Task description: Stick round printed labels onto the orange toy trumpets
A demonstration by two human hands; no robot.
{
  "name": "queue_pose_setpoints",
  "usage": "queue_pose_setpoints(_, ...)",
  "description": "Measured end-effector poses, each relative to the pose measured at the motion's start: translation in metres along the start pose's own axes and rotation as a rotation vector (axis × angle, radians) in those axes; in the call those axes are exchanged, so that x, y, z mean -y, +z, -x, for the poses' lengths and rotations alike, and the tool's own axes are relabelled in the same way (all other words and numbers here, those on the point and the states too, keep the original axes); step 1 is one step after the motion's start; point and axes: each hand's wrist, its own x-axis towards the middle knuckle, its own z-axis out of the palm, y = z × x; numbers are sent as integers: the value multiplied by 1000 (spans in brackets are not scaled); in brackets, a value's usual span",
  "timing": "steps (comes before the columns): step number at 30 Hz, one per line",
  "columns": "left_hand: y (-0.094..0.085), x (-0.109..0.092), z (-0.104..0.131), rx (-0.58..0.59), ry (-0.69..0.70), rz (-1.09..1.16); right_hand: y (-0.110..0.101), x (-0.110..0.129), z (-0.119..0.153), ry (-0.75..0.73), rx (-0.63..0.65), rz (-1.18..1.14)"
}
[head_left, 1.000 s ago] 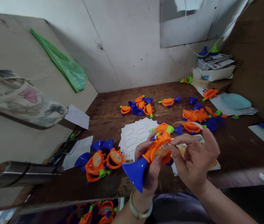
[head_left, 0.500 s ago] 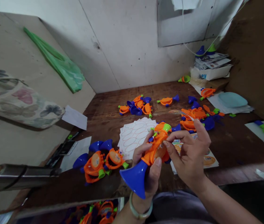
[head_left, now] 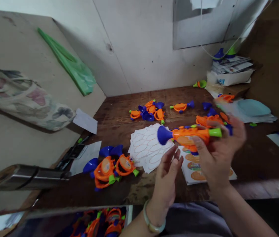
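An orange toy trumpet (head_left: 185, 135) with a blue bell and a green mouthpiece is held sideways above the table in my right hand (head_left: 218, 154), thumb across its body. Just below the bell, my left hand (head_left: 167, 174) has its fingers apart and holds nothing. Under the trumpet lie sheets of orange oval stickers (head_left: 193, 176), and to their left a fanned pile of white sheets with oval outlines (head_left: 139, 144). More trumpets (head_left: 104, 168) rest at the left of the table.
At the back stand a cluster of toy trumpets (head_left: 150, 110) and a single one (head_left: 180, 107). Loose orange and blue parts (head_left: 207, 120) lie at the right near a pale blue dish (head_left: 253, 108). A metal flask (head_left: 30, 177) is at the left, a box of toys (head_left: 113, 220) below the edge.
The trumpet has passed from my left hand to my right, turned level with its bell to the left, and moved up and right. My left hand has let go and opened.
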Motion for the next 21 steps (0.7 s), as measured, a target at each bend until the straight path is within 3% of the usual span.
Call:
queue_pose_setpoints(2, -4, -2, 2, 64, 68, -70, -3, 2, 4, -112, 44, 68)
queue_pose_setpoints(4, -10, -9, 1, 135, 167, -159, -7, 6, 14, -104, 250, 82)
queue_pose_setpoints(6, -15, -16, 0, 115, 205, -255, -11, 11, 26, -67, 494, 56)
queue_pose_setpoints(8, -20, -23, -3, 26, 221, -302, -14, 18, 30, -36, 635, -5)
queue_pose_setpoints(10, -23, -28, -5, -30, 216, -248, -14, 23, 26, 40, 589, -94)
queue_pose_setpoints(14, -25, -36, -9, -3, 136, -29, -8, 27, 3, 244, 312, -131)
queue_pose_setpoints(21, -24, -50, -6, 165, 146, 36, 1, 27, -7, 429, 286, -135)
